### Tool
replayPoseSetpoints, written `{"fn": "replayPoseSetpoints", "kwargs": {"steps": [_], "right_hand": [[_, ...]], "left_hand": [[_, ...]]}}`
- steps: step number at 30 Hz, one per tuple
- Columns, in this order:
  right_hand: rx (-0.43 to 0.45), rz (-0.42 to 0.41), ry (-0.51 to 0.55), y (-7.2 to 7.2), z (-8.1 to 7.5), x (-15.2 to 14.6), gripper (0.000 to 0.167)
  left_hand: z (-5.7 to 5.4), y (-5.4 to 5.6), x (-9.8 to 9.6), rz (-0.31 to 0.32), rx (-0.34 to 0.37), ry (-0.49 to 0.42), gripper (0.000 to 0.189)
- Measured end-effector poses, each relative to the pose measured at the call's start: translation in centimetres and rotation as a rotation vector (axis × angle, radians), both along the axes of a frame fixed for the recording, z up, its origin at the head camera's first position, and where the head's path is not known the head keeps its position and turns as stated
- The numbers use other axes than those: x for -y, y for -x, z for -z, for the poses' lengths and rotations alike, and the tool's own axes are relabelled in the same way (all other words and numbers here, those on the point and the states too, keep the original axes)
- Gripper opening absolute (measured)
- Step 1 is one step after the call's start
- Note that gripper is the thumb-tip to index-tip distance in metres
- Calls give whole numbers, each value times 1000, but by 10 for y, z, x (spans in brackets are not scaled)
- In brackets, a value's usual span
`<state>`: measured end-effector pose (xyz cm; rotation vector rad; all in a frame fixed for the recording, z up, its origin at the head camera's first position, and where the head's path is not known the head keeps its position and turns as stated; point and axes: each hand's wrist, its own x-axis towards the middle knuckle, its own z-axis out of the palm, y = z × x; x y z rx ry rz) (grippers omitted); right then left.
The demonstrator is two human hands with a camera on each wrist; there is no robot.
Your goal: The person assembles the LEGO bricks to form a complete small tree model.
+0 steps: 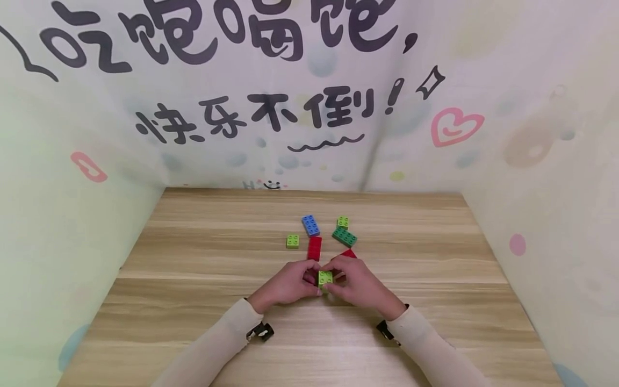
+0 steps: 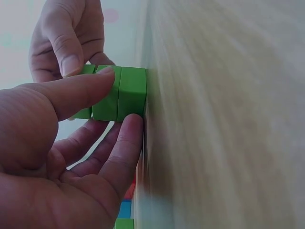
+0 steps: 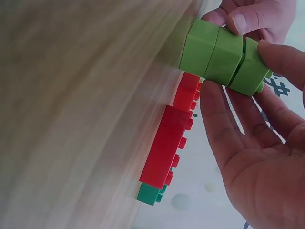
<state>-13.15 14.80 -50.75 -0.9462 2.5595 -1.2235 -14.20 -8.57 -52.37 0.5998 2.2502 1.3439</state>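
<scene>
A stack of three lime-green toy building bricks (image 3: 214, 54) stands upright on the table, studs up. A thin gap shows between the top brick (image 3: 249, 67) and the two below. My left hand (image 1: 288, 283) grips the lower part of the stack, its thumb and fingers on opposite sides. With thumb and fingers, my right hand (image 1: 359, 283) holds the top brick. Just beyond the hands lie a red brick (image 1: 315, 248) and a second red brick (image 3: 165, 145), which the right hand partly covers in the head view.
Farther back on the wooden table (image 1: 208, 242) are a blue brick (image 1: 310, 225), a dark green brick (image 1: 344, 236) and two lime-green bricks, one at left (image 1: 292, 241) and one at right (image 1: 343, 221). A printed cloth wall (image 1: 217, 166) rises behind the table.
</scene>
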Motion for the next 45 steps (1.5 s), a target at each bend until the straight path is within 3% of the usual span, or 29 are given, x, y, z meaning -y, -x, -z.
{"fn": "replayPoseSetpoints", "kwargs": {"steps": [6,13,18,23,34,40,45], "right_hand": [[-14,-1,-31,2,-1,3,29],[-52,10,-145,4,-6,7,27],[-61,16,-144,2,-8,6,28],[-39,10,-141,1,-6,5,30],[-10,28,-176,2,-11,1,39],[3,25,-155,2,-10,1,39],[-23,8,-148,2,-7,1,37]], "left_hand": [[1,1,0,-1,11,38,37],[-1,1,3,-1,25,35,38],[0,3,4,-1,17,35,34],[-5,8,8,-86,-12,37,31],[-13,24,4,-317,-153,105,35],[-10,32,0,-370,-185,156,45],[-6,37,-6,-377,-187,170,54]]}}
